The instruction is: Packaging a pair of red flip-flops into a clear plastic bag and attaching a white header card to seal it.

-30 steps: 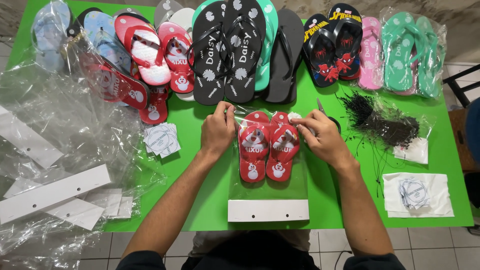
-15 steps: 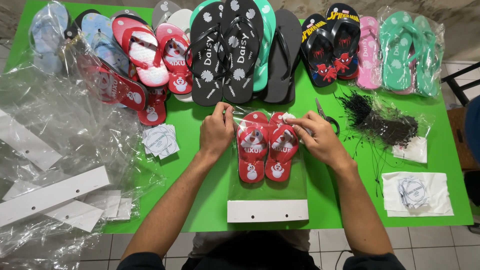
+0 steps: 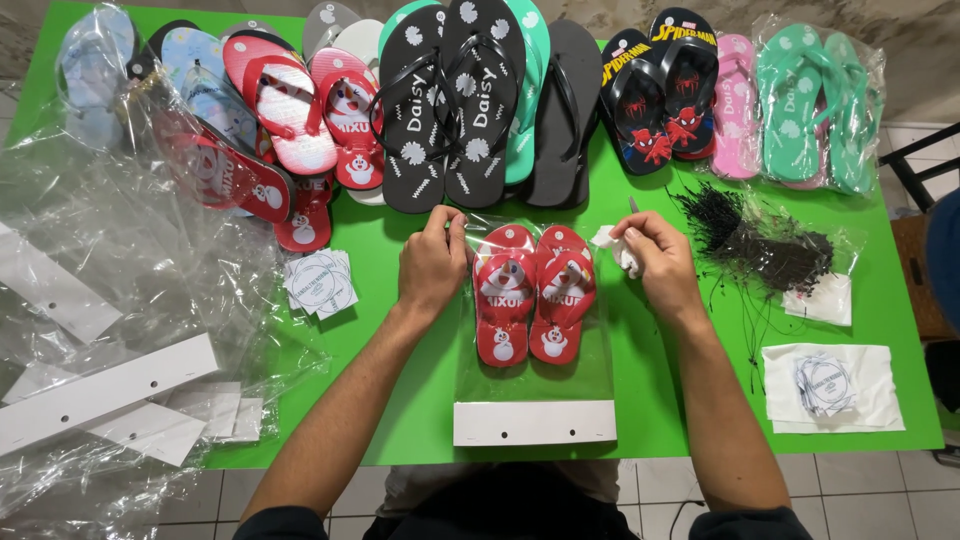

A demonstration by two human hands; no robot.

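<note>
A pair of small red flip-flops (image 3: 535, 292) lies inside a clear plastic bag with a white card header (image 3: 534, 423) on the green table (image 3: 400, 330). My left hand (image 3: 432, 262) pinches the bag's top left corner, beside the left flip-flop. My right hand (image 3: 656, 262) is to the right of the bag, closed on a small crumpled white strip (image 3: 612, 243). A thin metal tip shows just above that hand.
Many flip-flops line the far edge: red ones (image 3: 290, 115), black ones (image 3: 450, 100), dark printed ones (image 3: 660, 90), pink and teal bagged ones (image 3: 810, 105). Clear bags and white cards (image 3: 100, 390) pile at left. Black ties (image 3: 770, 245) and round tags (image 3: 825, 385) lie at right.
My right hand has pulled away to the right from the bag's top edge, taking a white strip with it. My left hand stays on the bag's corner.
</note>
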